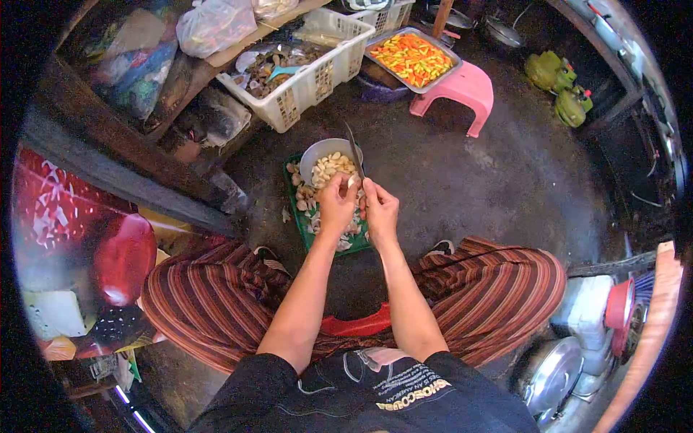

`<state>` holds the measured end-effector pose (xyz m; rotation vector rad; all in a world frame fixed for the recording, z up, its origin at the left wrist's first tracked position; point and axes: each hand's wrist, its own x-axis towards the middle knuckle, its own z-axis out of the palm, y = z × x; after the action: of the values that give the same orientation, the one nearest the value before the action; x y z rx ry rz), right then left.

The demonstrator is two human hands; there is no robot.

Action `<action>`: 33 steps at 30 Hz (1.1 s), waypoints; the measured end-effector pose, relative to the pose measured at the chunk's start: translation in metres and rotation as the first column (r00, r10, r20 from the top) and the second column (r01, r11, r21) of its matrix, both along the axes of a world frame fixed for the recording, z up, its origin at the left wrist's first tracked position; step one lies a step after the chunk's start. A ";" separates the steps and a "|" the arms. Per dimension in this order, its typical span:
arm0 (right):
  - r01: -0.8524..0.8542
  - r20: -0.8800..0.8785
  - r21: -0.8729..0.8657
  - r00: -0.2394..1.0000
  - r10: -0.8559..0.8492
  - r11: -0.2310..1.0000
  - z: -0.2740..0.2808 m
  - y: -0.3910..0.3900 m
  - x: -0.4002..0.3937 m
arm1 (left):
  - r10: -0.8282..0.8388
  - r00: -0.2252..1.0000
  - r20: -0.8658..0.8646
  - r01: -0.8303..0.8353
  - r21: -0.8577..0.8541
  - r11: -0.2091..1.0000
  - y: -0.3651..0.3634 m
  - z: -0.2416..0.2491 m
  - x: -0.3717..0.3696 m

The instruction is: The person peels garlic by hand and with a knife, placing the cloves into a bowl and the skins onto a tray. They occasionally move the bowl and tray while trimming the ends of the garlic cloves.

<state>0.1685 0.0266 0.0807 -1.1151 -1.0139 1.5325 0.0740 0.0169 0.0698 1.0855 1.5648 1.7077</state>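
My left hand (337,207) pinches a pale garlic clove (353,180) between thumb and fingertips, just over the near rim of a bowl. Closed around the handle of a knife, my right hand (382,211) is beside it. The knife's dark blade (352,146) points up and away, close to the clove; its handle is mostly hidden by my fingers. Peeled garlic cloves (329,167) fill part of the white bowl (310,153). Under the bowl is a green tray (306,232), with unpeeled garlic (303,196) and loose skins (343,245) around the bowl.
Beyond the bowl stand a white plastic basket (317,96) of mixed items and a metal tray (452,70) of orange and yellow chillies next to a pink stool (473,90). Green rounded objects (552,72) lie far right. A metal pot (552,375) is near right.
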 end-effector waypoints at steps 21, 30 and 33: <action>-0.091 -0.084 -0.298 0.994 0.069 0.950 0.000 0.009 0.012 | -0.083 0.646 -0.759 0.069 -0.051 0.996 -0.006 -0.013 -0.012; -0.003 0.033 -0.275 0.999 0.012 0.962 -0.028 0.004 0.009 | -0.082 0.975 0.205 0.090 -0.027 0.996 -0.003 -0.048 -0.005; 0.033 0.059 -0.232 0.998 -0.019 0.972 -0.048 0.005 0.009 | -0.052 0.886 0.460 0.072 -0.027 0.997 -0.007 -0.044 -0.018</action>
<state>0.1777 0.0316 0.0329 -1.3361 -0.8686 1.6375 0.0559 0.0099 0.0256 0.6338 1.2418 1.7206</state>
